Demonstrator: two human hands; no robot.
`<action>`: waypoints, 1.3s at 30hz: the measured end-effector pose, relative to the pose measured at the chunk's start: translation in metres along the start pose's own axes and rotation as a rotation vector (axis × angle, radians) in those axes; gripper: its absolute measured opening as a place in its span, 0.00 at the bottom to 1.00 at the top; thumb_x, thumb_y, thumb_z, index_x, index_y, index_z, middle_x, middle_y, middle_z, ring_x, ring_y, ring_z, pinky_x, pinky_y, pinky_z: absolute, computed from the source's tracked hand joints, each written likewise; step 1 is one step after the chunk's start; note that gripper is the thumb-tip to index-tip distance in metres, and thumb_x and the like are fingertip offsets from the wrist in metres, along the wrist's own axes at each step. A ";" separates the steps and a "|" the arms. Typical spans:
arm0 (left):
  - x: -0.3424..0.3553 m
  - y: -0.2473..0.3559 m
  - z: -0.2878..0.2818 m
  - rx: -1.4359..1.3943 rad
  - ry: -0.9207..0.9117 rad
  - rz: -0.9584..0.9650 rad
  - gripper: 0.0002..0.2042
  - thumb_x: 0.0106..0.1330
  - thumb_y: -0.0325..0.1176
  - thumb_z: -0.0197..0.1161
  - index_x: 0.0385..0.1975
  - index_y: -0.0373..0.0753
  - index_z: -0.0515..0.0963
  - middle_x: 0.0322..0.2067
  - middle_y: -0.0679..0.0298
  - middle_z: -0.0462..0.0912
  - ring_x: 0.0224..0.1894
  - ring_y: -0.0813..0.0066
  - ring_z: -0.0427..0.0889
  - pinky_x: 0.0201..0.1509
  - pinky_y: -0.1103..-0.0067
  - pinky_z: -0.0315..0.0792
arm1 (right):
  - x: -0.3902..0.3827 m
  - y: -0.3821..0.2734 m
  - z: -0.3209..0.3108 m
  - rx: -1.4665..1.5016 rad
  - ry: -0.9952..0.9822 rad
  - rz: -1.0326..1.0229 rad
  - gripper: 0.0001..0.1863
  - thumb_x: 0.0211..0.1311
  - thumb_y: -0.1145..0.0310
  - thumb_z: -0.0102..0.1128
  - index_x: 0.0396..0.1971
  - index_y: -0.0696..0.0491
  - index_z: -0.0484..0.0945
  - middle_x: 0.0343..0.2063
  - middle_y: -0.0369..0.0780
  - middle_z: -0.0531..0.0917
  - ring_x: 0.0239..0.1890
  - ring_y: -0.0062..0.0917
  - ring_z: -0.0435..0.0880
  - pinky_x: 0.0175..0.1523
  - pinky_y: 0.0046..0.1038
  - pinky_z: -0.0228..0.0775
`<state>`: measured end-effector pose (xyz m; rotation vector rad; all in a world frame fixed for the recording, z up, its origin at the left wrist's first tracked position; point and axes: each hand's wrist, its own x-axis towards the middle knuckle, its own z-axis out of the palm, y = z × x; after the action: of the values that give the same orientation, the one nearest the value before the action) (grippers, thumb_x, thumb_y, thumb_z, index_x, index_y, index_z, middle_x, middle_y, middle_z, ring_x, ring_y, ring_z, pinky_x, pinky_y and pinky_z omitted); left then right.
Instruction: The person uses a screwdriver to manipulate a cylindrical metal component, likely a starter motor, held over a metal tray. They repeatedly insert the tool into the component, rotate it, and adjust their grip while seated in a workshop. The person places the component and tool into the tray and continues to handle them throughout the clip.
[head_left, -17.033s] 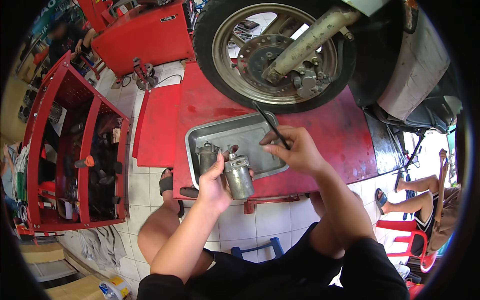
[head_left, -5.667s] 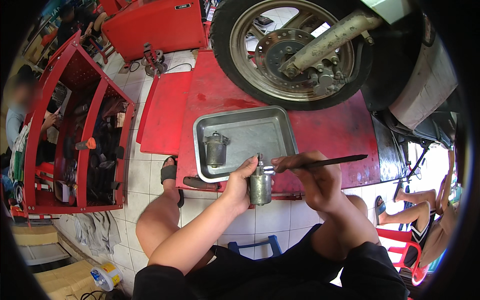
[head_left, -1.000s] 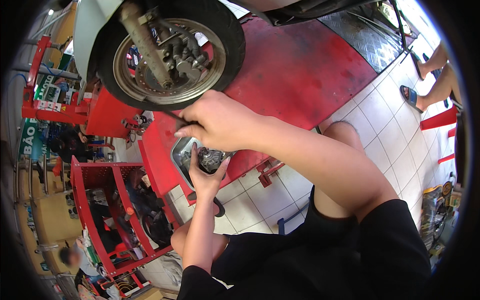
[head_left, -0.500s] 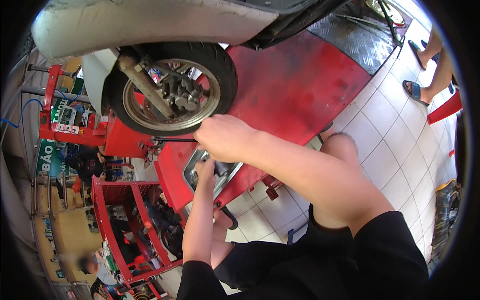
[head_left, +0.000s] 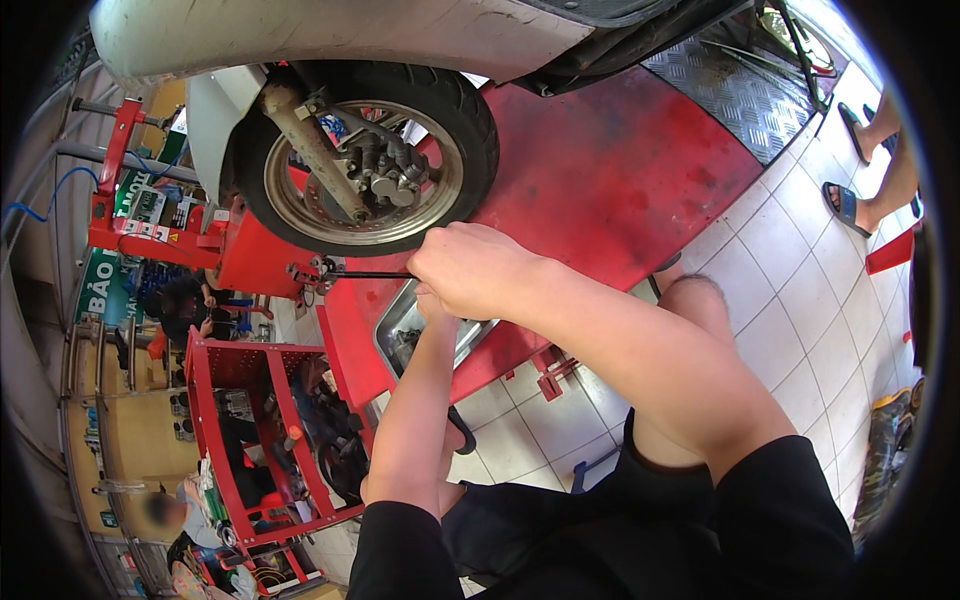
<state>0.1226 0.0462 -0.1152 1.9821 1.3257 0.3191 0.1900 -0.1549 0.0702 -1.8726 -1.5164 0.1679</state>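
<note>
My right hand (head_left: 468, 270) is closed around a slim black rod tool (head_left: 370, 274), which points left just below the front tyre (head_left: 477, 150). My left hand (head_left: 432, 307) is directly under the right one, touching or nearly so; its fingers and anything in them are hidden. Beneath both hands lies a metal tray (head_left: 384, 328) on the red platform (head_left: 600, 170), with a grey metal part (head_left: 405, 345) inside, partly covered by my left arm.
The scooter's pale body panel (head_left: 340, 35) overhangs the wheel. A red shelving cart (head_left: 205, 420) stands at the left, with two people (head_left: 175, 312) (head_left: 178, 515) nearby. Another person's sandalled foot (head_left: 848, 205) is at the right beside a red chair (head_left: 888, 255). Tiled floor (head_left: 795, 300) borders the platform.
The view has turned since the older frames. In the last second my right hand has moved down over my left, which is now largely hidden, and the rod has swung to near horizontal.
</note>
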 end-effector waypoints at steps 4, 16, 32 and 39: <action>0.021 -0.025 0.009 0.069 -0.044 0.053 0.33 0.55 0.43 0.68 0.56 0.25 0.70 0.49 0.41 0.79 0.52 0.48 0.80 0.52 0.63 0.76 | -0.005 -0.001 -0.005 0.044 0.024 -0.016 0.09 0.53 0.68 0.62 0.24 0.59 0.82 0.24 0.51 0.82 0.33 0.47 0.84 0.40 0.43 0.76; -0.047 -0.026 -0.089 -0.299 -0.454 0.068 0.32 0.66 0.46 0.65 0.63 0.30 0.65 0.52 0.52 0.75 0.50 0.64 0.78 0.46 0.69 0.80 | -0.005 -0.001 0.008 -0.075 -0.114 0.079 0.10 0.59 0.66 0.63 0.30 0.59 0.82 0.27 0.52 0.83 0.35 0.48 0.83 0.43 0.46 0.74; -0.050 -0.093 -0.234 0.330 -0.216 0.538 0.21 0.56 0.43 0.70 0.40 0.31 0.79 0.35 0.51 0.82 0.36 0.56 0.84 0.42 0.67 0.77 | 0.011 0.033 0.039 -0.528 -0.352 0.405 0.23 0.52 0.47 0.69 0.30 0.56 0.85 0.34 0.51 0.85 0.39 0.48 0.85 0.45 0.44 0.77; -0.057 -0.101 -0.232 0.458 -0.251 0.566 0.19 0.60 0.47 0.67 0.32 0.34 0.80 0.36 0.51 0.82 0.38 0.51 0.82 0.42 0.63 0.77 | 0.027 0.036 0.056 -0.721 -0.279 0.495 0.21 0.47 0.51 0.73 0.28 0.56 0.84 0.31 0.48 0.85 0.37 0.42 0.86 0.42 0.40 0.78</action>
<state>-0.1036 0.1163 -0.0087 2.6693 0.6973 0.0136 0.1984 -0.1086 0.0165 -2.8945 -1.3552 0.1171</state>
